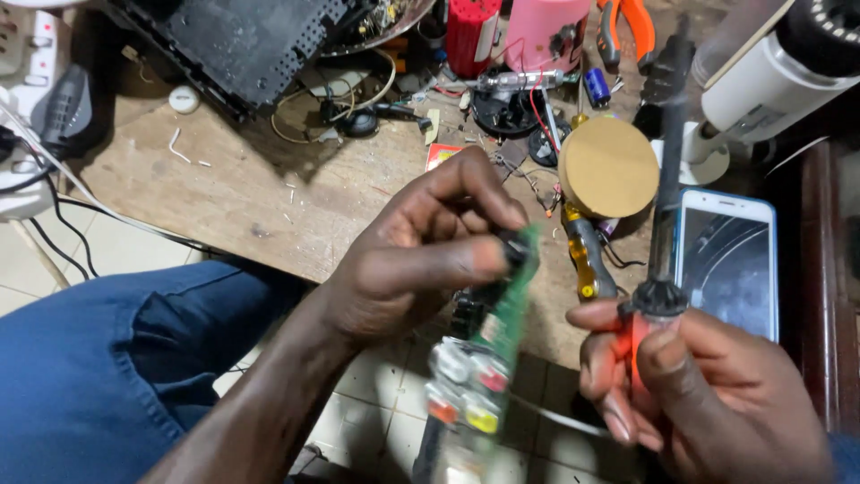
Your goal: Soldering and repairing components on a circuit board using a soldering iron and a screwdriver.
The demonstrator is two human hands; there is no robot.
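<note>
Both hands work over the table's edge, each gripping something.

Right hand (694,394) is closed around a soldering iron (665,197), tip pointing away; left hand (421,255) pinches a green circuit board (511,305) with coloured sockets, held just beside the iron. Near them on the wooden table (269,188) lie a phone (727,260) and a round tan disc (609,168).

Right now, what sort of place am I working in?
Likely an electronics repair bench: the right hand holds a soldering iron, the left hand a green circuit board, with wires and pliers scattered on the wooden worktop.
</note>
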